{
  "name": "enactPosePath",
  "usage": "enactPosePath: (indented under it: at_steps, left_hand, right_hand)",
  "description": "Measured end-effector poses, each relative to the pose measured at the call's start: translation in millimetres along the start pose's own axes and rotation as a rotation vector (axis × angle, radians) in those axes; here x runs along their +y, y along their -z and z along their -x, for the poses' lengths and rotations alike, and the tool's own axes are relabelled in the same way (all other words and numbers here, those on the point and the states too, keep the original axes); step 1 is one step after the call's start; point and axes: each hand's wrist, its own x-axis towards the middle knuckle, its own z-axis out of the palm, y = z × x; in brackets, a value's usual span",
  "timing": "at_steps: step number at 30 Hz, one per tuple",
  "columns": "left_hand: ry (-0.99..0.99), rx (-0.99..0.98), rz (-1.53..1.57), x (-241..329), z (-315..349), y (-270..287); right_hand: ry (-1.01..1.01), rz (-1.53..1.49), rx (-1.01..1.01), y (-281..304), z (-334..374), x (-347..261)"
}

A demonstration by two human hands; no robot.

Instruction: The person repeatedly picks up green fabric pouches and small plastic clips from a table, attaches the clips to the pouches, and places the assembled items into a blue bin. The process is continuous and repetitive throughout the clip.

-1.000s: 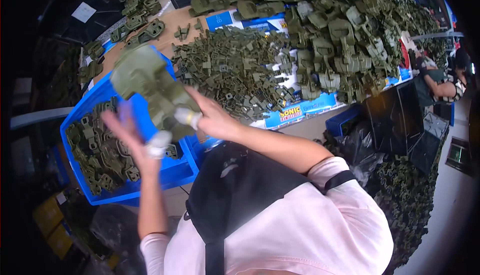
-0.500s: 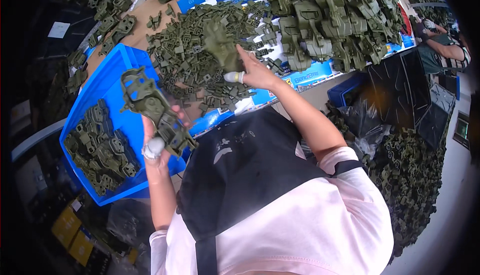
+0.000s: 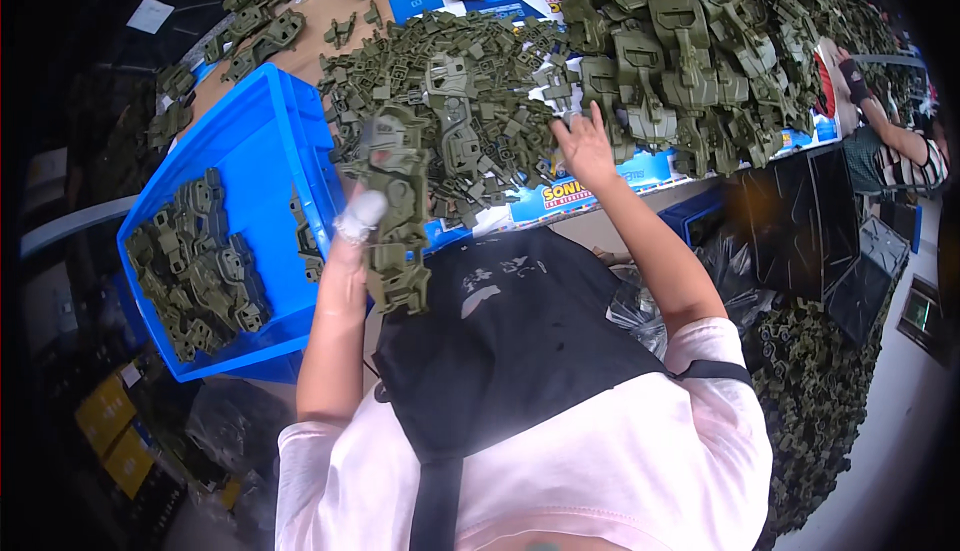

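Note:
My left hand (image 3: 346,251), its thumb wrapped in white, is closed around a long olive-green moulded plastic part (image 3: 400,201), which looks like a toy vehicle chassis. The part is held upright beside the blue bin, hiding most of my fingers. Over the table's front side, my right hand (image 3: 588,156) has its fingers spread and nothing visible in it. It is between a heap of small olive-green plastic pieces (image 3: 500,121) and a stack of larger shell-like green parts (image 3: 650,81). Another long green part (image 3: 452,101) lies on the small pieces.
A blue bin (image 3: 290,161) at left contains several long green parts (image 3: 200,271). Printed cardboard (image 3: 640,169) covers the table's front edge. Loose green parts (image 3: 265,46) lie at the far left. At right are black crates (image 3: 800,206), a big pile of green pieces (image 3: 815,401) and another person (image 3: 890,141).
My right hand has moved right, away from the long green part now lying on the heap. My left hand has brought its part rightward, away from over the bin, and turned it more upright.

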Motion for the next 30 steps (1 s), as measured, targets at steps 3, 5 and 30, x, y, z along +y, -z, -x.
enactPosePath:
  at_steps: [3,5,30]
  left_hand:
    - [0.036,0.011,0.031,3.9,-3.0,-8.1]
    - [0.124,0.005,0.156,-10.2,-12.3,14.0]
    - [0.181,-0.224,-0.343,23.2,-8.6,-29.4]
  right_hand:
    - [-0.246,-0.412,0.157,31.4,-14.4,-6.4]
    - [-0.353,-0.609,0.133,55.4,-28.8,-9.2]
    - [0.226,-0.796,-0.101,148.1,-22.3,-84.2]
